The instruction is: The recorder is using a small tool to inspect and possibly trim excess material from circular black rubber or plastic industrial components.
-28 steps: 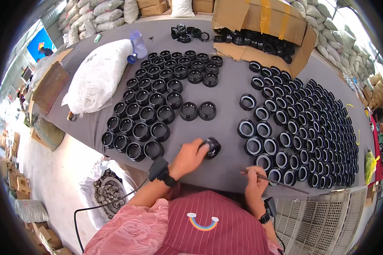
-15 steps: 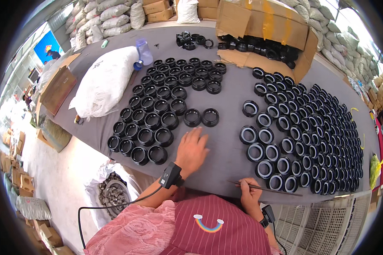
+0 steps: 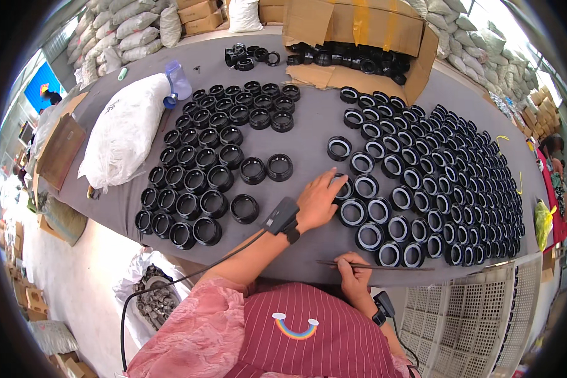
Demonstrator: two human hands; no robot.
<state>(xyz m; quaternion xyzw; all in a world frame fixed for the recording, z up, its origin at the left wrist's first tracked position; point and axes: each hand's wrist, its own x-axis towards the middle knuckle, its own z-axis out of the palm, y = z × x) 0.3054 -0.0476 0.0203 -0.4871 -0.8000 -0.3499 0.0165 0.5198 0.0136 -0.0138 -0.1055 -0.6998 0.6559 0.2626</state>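
Observation:
My left hand [image 3: 316,203] is at the near left edge of the right-hand group, its fingers closed on the rim of a black plastic ring [image 3: 341,187] that stands on the table. Rings in this group, such as one nearby [image 3: 353,213], show a pale grey inner band. Close to the table's front edge, my right hand [image 3: 355,271] grips a thin dark rod [image 3: 400,268] that points to the right. On the left is a second group of black rings [image 3: 206,231], without a visible pale band. One ring [image 3: 244,208] stands at that group's right side.
Behind the rings, a torn cardboard box [image 3: 359,25] lies with black parts spilling out. A white sack [image 3: 126,129] and a clear bottle with a blue cap [image 3: 178,82] are at the left. Below the table are a bag of metal parts [image 3: 154,296] and plastic crates [image 3: 447,315].
My left hand has moved right, from beside the left group to a ring of the right group. A ring now shows where that hand was. The view has shifted; my right hand still holds the rod.

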